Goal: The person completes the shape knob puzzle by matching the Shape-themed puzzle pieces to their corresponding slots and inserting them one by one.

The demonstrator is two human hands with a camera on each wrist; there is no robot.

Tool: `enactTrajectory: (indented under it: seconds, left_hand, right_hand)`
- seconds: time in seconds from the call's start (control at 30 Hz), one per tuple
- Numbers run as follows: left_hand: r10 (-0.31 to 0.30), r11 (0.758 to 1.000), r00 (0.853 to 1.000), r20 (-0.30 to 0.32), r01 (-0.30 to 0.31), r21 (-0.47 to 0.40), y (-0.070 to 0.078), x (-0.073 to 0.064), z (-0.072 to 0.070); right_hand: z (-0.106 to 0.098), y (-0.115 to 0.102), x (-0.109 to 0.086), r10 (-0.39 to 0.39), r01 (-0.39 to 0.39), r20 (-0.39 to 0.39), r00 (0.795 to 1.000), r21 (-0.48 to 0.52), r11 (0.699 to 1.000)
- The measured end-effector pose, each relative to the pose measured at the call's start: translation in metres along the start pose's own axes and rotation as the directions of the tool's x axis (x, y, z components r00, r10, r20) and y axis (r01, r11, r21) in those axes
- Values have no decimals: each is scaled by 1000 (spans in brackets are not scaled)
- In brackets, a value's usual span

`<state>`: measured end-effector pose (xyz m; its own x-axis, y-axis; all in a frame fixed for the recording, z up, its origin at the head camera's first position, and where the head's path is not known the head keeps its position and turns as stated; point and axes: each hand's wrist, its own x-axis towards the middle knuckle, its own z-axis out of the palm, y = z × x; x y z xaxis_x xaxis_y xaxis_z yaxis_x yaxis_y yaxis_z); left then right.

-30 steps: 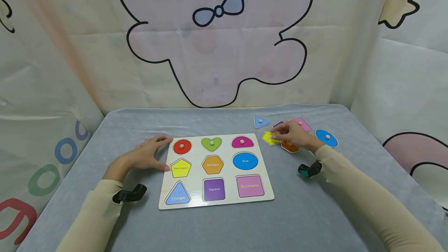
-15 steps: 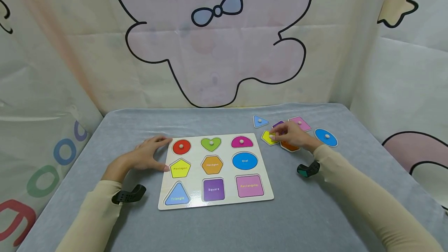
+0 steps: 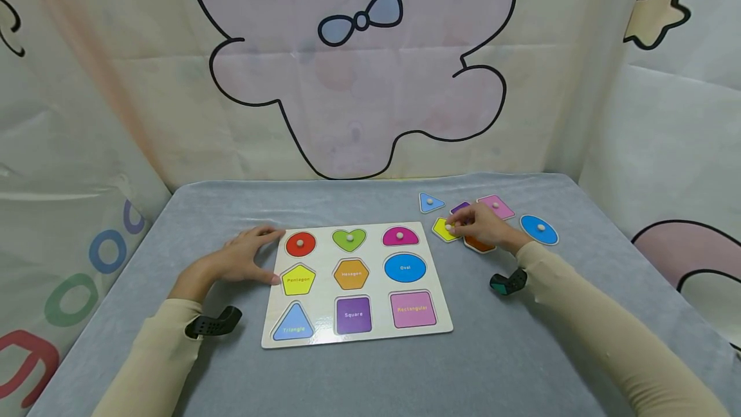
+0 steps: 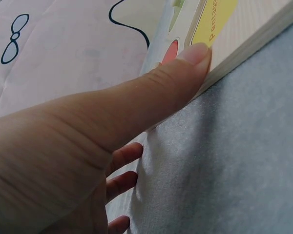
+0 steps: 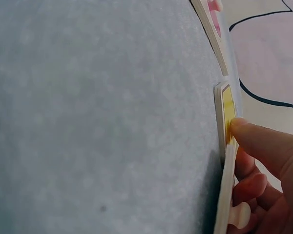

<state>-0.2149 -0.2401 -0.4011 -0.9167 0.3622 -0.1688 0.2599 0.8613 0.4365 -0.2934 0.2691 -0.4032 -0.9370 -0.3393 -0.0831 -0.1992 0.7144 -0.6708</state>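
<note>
A white shape-puzzle board (image 3: 324, 314) lies in the middle of the table. My left hand (image 3: 237, 257) rests along its left edge, fingers loosely extended; in the left wrist view the thumb (image 4: 195, 54) presses the rim beside the printed pentagon. Right of the board, my right hand (image 3: 485, 222) pinches the yellow pentagon piece (image 3: 442, 230) by its small knob. The right wrist view has the thumb on the yellow face, with the piece flat and low at the cloth. Under this hand an orange hexagon piece (image 3: 478, 245) is partly covered, and a purple piece (image 3: 460, 207) shows behind the fingers.
Knobbed pieces fill the board's top row: red circle (image 3: 300, 249), green heart (image 3: 349, 246), magenta half circle (image 3: 400, 241). Around the right hand lie a blue triangle (image 3: 429, 206), a pink rectangle (image 3: 500, 209) and a blue oval (image 3: 535, 235). A printed curtain (image 3: 359, 101) stands behind the table.
</note>
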Motion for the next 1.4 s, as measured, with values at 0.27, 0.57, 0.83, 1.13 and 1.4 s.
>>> enactTrajectory:
  seconds: [0.27,0.57,0.83,1.13,1.4]
  left_hand:
    - [-1,1000,1000,4,1,-1,-2,1,1]
    - [1,1000,1000,0,-1,1,-2,1,-1]
    - [9,1000,1000,2,-9,12,-3,2,0]
    - [5,1000,1000,-18,-4,12,-4,2,2]
    - [-8,1000,1000,-6,8,6,-3,3,2]
  right_hand:
    - [-1,-1,1,0,0,3,1000,-7,1000]
    - [-6,-9,2,43,-43,8,999,2,999]
    - [-4,-18,4,25,-25,-19,1000,-12,1000]
    - [-1,-28,2,-102,103,-46,994,18,995]
    - [4,-40,1,-119,119,-34,992,-4,993]
